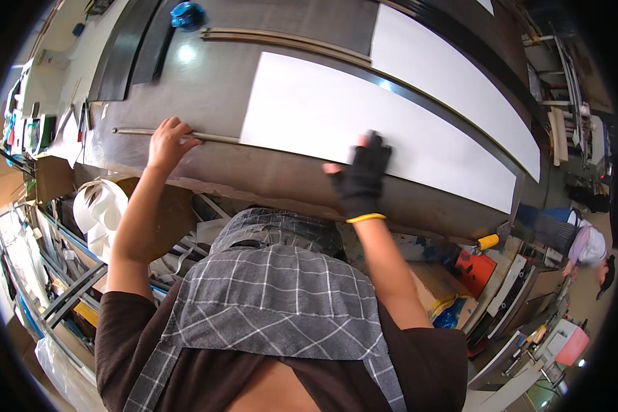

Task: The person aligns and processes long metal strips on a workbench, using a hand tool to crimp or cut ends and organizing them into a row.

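Note:
My bare left hand (166,142) rests on a thin metal rod (213,138) that lies flat on the dark worktable (206,82), fingers curled over it. My right hand (362,172), in a black fingerless glove with a yellow cuff, presses flat on the near edge of a long white panel (364,123). The rod's right end runs up to the panel's left edge. A second white panel (453,82) lies farther back, parallel to the first.
Long thin strips (281,40) and a blue object (187,15) lie at the table's far side, with black sheets (127,48) at the far left. Cluttered shelves stand left; a red tool (475,269) and another person (590,250) are at the right.

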Tool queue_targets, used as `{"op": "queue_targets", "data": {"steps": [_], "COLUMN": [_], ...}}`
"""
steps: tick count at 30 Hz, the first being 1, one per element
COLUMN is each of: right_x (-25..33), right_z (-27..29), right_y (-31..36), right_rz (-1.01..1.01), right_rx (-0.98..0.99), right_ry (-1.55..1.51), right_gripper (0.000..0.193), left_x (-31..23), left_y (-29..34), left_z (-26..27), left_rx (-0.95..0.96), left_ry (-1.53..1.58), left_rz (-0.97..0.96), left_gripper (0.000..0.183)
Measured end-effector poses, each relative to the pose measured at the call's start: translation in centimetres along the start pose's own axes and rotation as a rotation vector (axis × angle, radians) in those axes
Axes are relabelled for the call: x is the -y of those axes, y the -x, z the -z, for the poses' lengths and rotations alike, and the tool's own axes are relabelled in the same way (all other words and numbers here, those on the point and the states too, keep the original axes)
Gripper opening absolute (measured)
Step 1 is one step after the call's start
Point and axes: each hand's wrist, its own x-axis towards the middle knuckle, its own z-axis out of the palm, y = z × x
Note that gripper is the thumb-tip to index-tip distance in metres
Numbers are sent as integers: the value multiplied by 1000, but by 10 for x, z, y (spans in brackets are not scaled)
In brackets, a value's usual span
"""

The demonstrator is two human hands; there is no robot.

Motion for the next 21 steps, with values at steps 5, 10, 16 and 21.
{"op": "queue_targets", "data": {"steps": [5,10,16,21], "right_x": [181,183,184,182], "right_z": [-65,-51,-49,-53], "right_y": [-52,-78,-92,-100], "right_rz": [174,36,-15,-40], "right_rx": [300,293,410,451], "right_ry": [-163,-336,-183,-209], "right_gripper": [98,50,31,20], "left_x": [26,34,41,43], "left_y": [9,14,15,16], "left_z": [-25,-33,-33,-33], "left_rx": [-117,-224,-235,-232], "left_ry": [130,196,241,264], "left_rz": [34,12,-3,1], "left_gripper": [32,34,34,33]}}
